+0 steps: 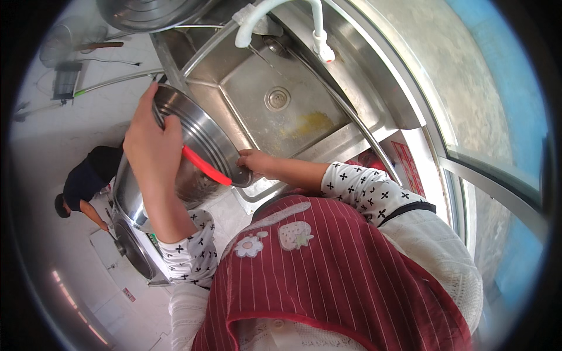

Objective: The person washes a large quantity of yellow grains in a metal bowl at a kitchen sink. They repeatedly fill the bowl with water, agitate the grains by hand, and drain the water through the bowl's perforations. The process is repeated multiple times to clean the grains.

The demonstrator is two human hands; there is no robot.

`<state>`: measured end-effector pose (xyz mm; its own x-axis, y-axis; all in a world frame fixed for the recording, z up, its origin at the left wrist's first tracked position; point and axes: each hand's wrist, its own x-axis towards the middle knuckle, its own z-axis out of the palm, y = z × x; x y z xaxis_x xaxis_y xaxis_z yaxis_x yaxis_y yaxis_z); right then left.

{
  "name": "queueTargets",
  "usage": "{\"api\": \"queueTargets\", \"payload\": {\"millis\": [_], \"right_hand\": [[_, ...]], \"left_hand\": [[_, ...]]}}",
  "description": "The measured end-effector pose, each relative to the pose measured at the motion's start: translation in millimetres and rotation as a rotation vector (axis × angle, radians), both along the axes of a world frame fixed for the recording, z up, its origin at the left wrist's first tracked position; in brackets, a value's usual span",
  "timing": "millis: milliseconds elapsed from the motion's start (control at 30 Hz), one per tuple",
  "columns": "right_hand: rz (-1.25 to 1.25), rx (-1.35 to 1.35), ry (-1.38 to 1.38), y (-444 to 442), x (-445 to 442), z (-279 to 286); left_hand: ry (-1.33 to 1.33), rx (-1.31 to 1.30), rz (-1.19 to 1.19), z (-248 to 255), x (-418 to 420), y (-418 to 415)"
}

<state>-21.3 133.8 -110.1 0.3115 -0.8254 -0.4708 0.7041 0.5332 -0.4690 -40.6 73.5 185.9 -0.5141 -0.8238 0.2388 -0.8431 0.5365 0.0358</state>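
A large stainless steel pot with ridged bands and a red handle is tilted at the left edge of the sink. My left hand grips its upper left side, thumb and fingers apart around the metal. My right hand pinches the pot's rim at the near right. Beside it is the stainless steel sink, with a round drain and a yellow residue on its floor. The pot's contents, if any, are hidden from me.
A white curved faucet arches over the sink's far side. A metal rail crosses the sink's right side. At the left, a person in dark clothing bends near a round dark lid. A large metal bowl stands at the top.
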Motion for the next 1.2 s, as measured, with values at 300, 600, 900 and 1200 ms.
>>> {"api": "queueTargets", "payload": {"millis": [300, 600, 900, 1200], "right_hand": [[-0.029, -0.143, 0.314, 25.8, -41.0, 33.4], [-0.8, 0.213, 1.719, 14.2, -241.8, 7.6], [-0.756, 0.209, 0.679, -17.9, -289.8, -54.3], [-0.825, 0.148, -0.421, -14.7, -304.4, -78.2]], "left_hand": [[0.462, 0.137, 0.122, 10.4, 50.1, 14.8], [1.096, 0.3, 0.174, 2.9, 156.6, 0.2], [1.207, 0.249, 0.176, -10.9, 155.2, 9.1], [1.18, 0.142, 0.212, -28.1, 180.1, 11.6]]}}
